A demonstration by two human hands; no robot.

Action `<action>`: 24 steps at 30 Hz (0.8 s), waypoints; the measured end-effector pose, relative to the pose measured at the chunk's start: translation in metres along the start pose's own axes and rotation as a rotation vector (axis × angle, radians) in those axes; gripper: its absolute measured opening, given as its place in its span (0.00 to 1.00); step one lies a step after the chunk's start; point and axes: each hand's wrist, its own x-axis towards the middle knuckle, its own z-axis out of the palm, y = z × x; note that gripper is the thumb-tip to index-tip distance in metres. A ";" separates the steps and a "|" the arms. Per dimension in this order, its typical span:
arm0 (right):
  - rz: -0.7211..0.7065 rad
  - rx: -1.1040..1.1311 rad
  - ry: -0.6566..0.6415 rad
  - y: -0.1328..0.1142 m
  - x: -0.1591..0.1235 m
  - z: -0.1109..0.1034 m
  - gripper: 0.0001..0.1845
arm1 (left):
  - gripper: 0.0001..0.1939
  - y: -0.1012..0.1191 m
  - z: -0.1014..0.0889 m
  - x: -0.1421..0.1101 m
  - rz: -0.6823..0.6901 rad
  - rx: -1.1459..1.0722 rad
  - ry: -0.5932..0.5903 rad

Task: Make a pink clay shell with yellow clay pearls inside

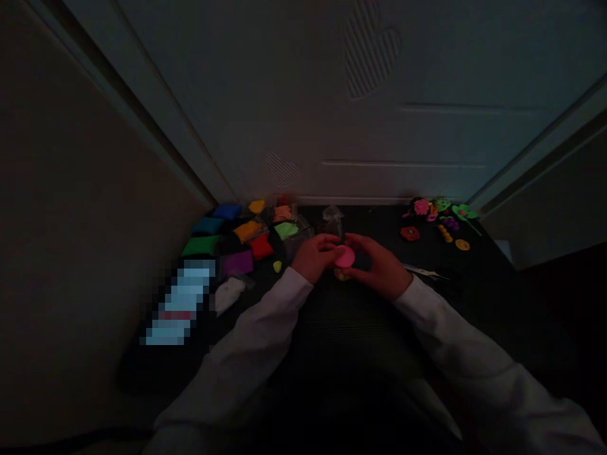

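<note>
A flat, round pink clay disc [345, 256] is held up between my two hands, above the dark table [332, 322]. My left hand [315, 256] grips its left edge, with the thumb lying over it. Around the right side curves my right hand [382, 265], fingertips at the top and thumb near the bottom edge; its exact contact is hard to see in the dim light. Just under the disc shows a small yellowish piece [341, 275], partly hidden by the disc and thumb.
Bags of coloured clay, among them a purple pack [238, 261] and a red one [261, 247], lie left. A blurred phone-like screen [183, 303] is at the near left. Scissors [424, 272] lie right of my hand. Small clay flowers [421, 206] sit far right, before a pale panel [284, 95].
</note>
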 end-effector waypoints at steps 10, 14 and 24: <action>-0.115 -0.175 -0.020 0.019 -0.021 0.015 0.31 | 0.12 -0.031 0.001 -0.007 -0.010 -0.095 -0.025; -0.167 -0.210 0.015 0.017 -0.022 0.015 0.29 | 0.19 -0.025 0.003 -0.013 -0.040 -0.183 -0.057; -0.237 -0.236 0.048 0.015 -0.022 0.017 0.29 | 0.10 -0.032 0.008 -0.016 -0.182 -0.227 -0.145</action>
